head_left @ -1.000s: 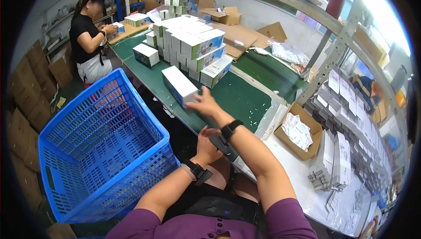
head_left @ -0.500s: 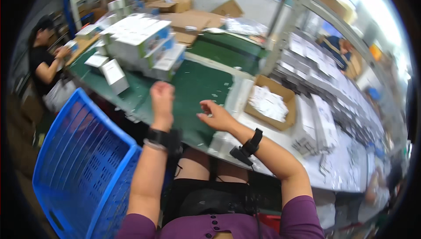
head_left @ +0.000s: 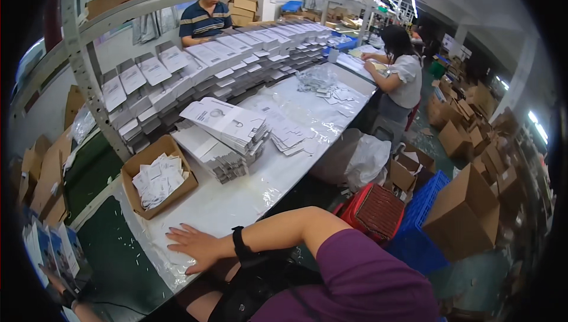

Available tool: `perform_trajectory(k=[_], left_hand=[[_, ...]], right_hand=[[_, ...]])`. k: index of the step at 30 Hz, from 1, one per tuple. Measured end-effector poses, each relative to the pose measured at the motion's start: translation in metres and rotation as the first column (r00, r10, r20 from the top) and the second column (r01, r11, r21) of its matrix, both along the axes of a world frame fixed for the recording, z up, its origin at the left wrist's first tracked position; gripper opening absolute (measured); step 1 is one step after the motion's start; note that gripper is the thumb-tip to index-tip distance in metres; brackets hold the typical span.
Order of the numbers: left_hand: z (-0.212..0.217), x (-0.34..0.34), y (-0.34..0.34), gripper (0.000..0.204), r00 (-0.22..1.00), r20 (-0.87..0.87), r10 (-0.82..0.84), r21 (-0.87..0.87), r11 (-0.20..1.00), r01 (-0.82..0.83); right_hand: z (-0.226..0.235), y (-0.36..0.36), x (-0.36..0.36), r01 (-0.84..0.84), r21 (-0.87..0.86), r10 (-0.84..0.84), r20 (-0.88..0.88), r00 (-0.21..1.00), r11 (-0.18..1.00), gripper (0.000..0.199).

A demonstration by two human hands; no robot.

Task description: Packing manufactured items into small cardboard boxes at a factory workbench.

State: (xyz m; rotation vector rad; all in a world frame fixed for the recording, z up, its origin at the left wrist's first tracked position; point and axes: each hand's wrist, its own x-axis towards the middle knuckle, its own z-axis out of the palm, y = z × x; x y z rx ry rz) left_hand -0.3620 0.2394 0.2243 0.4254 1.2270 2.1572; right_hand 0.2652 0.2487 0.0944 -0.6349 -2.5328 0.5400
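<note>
My right hand lies palm down with fingers spread on the near left part of the white plastic-covered table. A cardboard tray of small white folded papers sits just beyond it. At the lower left rim, my left hand shows only in part and dimly. Its fingers look stretched out beside white-and-blue printed boxes; whether they touch is hard to see. Stacked white flat cartons lie to the right of the tray.
Rows of white cartons line the table's far side under a metal shelf frame. One person is behind them; another sits at the far right end. A red basket, blue crate and cardboard boxes stand at right.
The view has swung right. My right hand has come down flat onto the white table; my left hand has moved to the printed boxes at the left edge.
</note>
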Motion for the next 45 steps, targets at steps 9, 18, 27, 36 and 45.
perform_trajectory(k=[9,18,27,36,45], left_hand=[[-0.046,0.117,0.127,0.068,0.932,-0.118,-0.342,0.139,0.924,0.356],[-0.09,0.17,0.082,0.078,0.861,-0.271,-0.43,0.239,0.837,0.492],[-0.127,0.182,-0.027,0.091,0.797,-0.431,-0.423,0.291,0.771,0.567],[-0.104,0.405,-0.113,0.057,0.876,-0.057,-0.479,-0.167,0.87,0.465],[-0.056,0.445,-0.129,0.06,0.867,-0.129,-0.481,-0.52,0.777,0.354]], right_hand=[[-0.015,0.006,-0.009,-0.007,-0.064,0.003,-0.068,0.998,0.998,0.095],[-0.025,0.013,-0.012,0.018,-0.048,-0.024,-0.126,0.992,0.999,0.092],[-0.001,0.019,-0.006,-0.09,-0.408,-0.04,-0.298,0.954,0.909,0.084],[0.037,-0.029,0.06,-0.168,-0.648,-0.285,-0.533,0.797,0.743,0.077],[0.016,-0.019,0.07,0.046,-0.541,-0.276,-0.352,0.894,0.84,0.065]])
